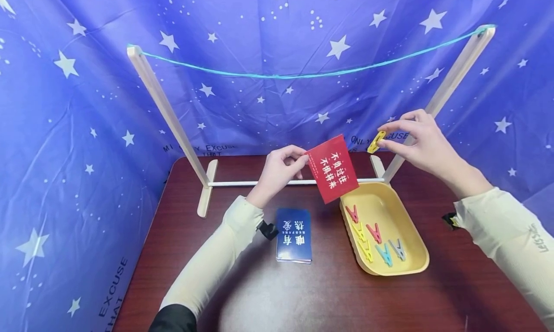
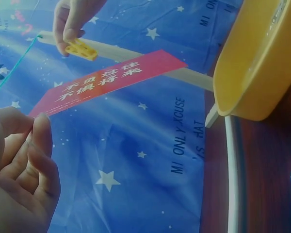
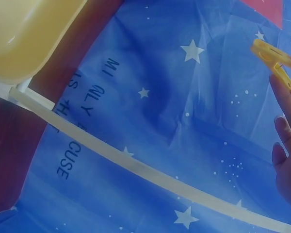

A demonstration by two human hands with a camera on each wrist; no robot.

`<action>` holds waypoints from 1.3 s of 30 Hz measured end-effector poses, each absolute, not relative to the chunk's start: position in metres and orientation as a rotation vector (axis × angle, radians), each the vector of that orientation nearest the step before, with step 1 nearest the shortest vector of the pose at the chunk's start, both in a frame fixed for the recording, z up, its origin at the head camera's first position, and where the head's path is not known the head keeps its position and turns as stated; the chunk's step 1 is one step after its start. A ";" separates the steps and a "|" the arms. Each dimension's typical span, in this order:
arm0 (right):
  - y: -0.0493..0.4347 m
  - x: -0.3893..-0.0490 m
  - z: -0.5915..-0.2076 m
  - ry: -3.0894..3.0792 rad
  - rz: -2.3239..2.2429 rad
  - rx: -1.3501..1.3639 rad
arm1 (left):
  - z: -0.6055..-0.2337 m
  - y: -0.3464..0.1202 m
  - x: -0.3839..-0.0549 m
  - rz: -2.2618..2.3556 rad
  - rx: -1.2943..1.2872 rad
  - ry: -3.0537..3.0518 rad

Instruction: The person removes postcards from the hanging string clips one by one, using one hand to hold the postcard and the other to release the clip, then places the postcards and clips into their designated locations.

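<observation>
Between thumb and fingers, my left hand (image 1: 281, 171) pinches a red card (image 1: 332, 169) by one corner. White Chinese characters run across the card, which hangs tilted in the air below the cord. My right hand (image 1: 417, 137) pinches a yellow clothespin (image 1: 377, 142) to the right of the card. In the left wrist view the same clothespin (image 2: 81, 49) shows just beyond the card (image 2: 111, 80). A turquoise cord (image 1: 277, 76) sags between two wooden posts, above both hands.
A yellow tray (image 1: 415, 226) at the right holds several red, yellow, blue and grey clothespins. A stack of blue cards (image 1: 294, 236) lies on the dark red table (image 1: 259, 293). The rack's left post (image 1: 169, 115) and white crossbar (image 1: 235, 183) stand before a starry blue curtain (image 1: 259, 29).
</observation>
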State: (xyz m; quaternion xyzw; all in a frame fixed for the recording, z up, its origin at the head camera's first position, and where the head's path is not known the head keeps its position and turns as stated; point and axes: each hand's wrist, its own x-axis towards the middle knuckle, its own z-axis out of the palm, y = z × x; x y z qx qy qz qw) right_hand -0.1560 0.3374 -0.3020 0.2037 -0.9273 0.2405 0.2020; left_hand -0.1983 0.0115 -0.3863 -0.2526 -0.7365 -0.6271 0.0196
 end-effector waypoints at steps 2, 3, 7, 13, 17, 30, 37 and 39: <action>0.338 -0.156 -0.303 -2.603 0.667 0.563 | -0.387 0.010 -0.199 -1.960 -0.778 -2.285; 0.338 -0.156 -0.304 -2.609 0.668 0.562 | -0.388 0.009 -0.199 -1.962 -0.776 -2.284; 0.338 -0.154 -0.306 -2.629 0.670 0.548 | -0.390 0.006 -0.200 -1.971 -0.774 -2.274; 0.340 -0.155 -0.317 -2.668 0.677 0.527 | -0.392 0.002 -0.201 -1.967 -0.757 -2.307; 0.340 -0.153 -0.322 -2.715 0.661 0.519 | -0.394 0.000 -0.200 -1.990 -0.731 -2.355; 0.337 -0.151 -0.335 -2.740 0.654 0.519 | -0.403 -0.007 -0.200 -1.995 -0.704 -2.426; 0.339 -0.150 -0.351 -2.718 0.616 0.599 | -0.413 -0.014 -0.198 -2.020 -0.649 -2.441; 0.340 -0.150 -0.356 -2.719 0.604 0.616 | -0.417 -0.016 -0.198 -2.016 -0.639 -2.452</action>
